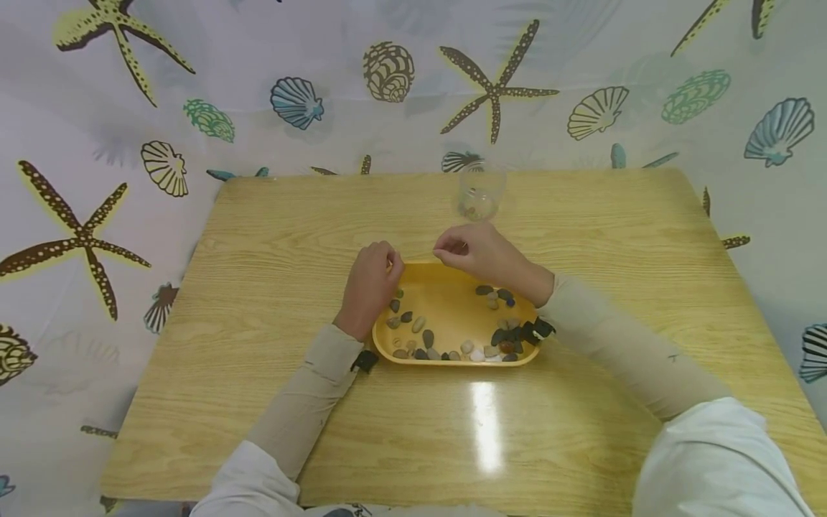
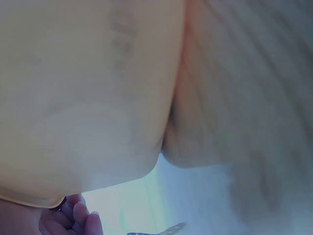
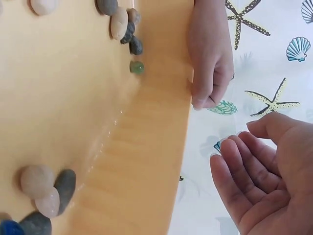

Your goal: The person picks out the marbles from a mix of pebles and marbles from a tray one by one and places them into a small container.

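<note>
A yellow tray point(image 1: 446, 362) with raised walls lies in front of me, with several pebbles point(image 1: 428, 337) mostly along its near side and ends. My left hand point(image 1: 375, 281) is at the tray's far left corner, its fingers curled at the rim; the right wrist view shows that thumb right against the edge. Over the far rim hovers my right hand point(image 1: 484, 251), fingers loosely bent. In the right wrist view, the palm of this right hand point(image 3: 269, 181) shows nothing in it, and the thumb stands apart from the fingers.
Behind the tray stands a clear plastic cup point(image 1: 479, 201) with a few small stones at its bottom. The wooden table point(image 1: 271, 287) ends at a curtain point(image 1: 336, 43) printed with shells and starfish. A green stone point(image 3: 137, 67) and a blue one point(image 3: 11, 228) lie among the pebbles.
</note>
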Available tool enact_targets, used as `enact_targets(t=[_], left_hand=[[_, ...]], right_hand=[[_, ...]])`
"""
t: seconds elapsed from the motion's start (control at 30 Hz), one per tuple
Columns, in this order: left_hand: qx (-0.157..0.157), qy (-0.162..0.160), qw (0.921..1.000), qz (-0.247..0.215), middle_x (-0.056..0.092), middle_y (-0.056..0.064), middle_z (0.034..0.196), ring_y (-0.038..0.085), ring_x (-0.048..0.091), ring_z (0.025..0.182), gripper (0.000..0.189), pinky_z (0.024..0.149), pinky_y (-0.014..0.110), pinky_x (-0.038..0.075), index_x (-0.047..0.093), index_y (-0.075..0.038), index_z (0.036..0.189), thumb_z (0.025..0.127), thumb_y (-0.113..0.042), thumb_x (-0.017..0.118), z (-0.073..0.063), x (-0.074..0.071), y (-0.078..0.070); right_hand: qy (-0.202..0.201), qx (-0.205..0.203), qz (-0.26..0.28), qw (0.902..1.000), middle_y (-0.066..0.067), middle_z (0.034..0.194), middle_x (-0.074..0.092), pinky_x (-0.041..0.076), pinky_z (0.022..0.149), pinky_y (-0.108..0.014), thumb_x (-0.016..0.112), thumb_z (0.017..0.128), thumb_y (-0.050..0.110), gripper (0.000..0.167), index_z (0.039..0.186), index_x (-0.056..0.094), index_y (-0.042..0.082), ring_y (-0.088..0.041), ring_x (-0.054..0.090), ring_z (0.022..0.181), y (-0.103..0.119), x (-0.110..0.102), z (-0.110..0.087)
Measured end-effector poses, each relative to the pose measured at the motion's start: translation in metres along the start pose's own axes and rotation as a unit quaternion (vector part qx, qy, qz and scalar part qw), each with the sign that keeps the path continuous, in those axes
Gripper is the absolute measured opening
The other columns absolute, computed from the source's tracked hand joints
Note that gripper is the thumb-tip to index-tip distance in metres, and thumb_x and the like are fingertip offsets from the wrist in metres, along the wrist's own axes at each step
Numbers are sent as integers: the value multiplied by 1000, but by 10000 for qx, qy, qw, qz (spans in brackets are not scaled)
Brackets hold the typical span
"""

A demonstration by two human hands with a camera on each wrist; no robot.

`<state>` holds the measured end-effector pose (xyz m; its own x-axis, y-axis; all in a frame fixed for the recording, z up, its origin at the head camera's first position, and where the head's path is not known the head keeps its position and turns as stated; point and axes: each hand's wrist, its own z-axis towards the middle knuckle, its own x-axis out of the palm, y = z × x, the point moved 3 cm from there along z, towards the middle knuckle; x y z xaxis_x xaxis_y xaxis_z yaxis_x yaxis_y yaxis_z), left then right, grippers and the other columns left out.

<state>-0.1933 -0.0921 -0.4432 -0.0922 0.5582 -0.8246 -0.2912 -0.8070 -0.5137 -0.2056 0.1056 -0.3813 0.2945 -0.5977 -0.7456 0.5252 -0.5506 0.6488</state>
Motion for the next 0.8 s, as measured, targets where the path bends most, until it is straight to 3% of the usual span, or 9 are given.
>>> enact_targets(t=[0.4,0.8], left_hand=[[-47,30,10000,-47,45,1,72,17,41,66,25,60,30,37,48,-13,77,98,-24,39,2,-1,0],[26,-23,10000,-13,44,1,73,18,41,66,25,60,31,37,47,-13,77,98,-24,39,-1,0,1]], right_hand=[[116,-53,37,9999,4,82,67,51,68,-26,62,91,20,14,93,70,9,-7,62,73,1,19,0],[576,175,-88,9981,3,83,68,50,64,-24,64,88,15,13,95,70,5,-8,61,71,1,45,5]])
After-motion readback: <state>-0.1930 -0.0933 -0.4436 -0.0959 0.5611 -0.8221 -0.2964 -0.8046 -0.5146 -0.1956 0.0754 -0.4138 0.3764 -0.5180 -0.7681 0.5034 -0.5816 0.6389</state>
